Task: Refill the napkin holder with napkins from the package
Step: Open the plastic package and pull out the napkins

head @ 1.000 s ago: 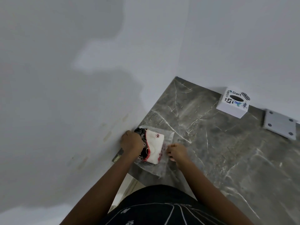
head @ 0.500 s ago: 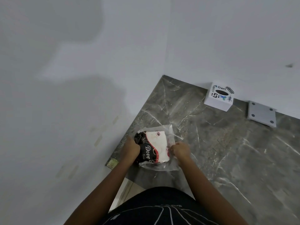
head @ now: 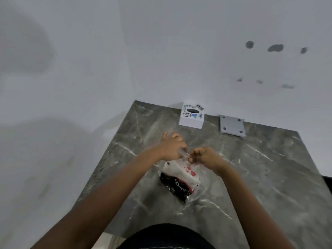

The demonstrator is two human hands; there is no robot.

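A clear plastic napkin package (head: 179, 180), printed black, white and red with the word Dove, lies on the grey marble table (head: 260, 177). My left hand (head: 171, 146) and my right hand (head: 204, 158) meet at the package's far end. Both pinch the clear plastic there. The white cube napkin holder (head: 191, 115), with a dark oval slot on top, stands at the table's back edge against the wall, beyond my hands.
A flat grey square plate (head: 232, 125) with corner holes lies to the right of the holder. White walls close the back and the left. The table's left edge drops off near my left forearm.
The package has moved from the table's left front corner toward the middle. Both hands shifted from the package's sides to its far end and now pinch the plastic.
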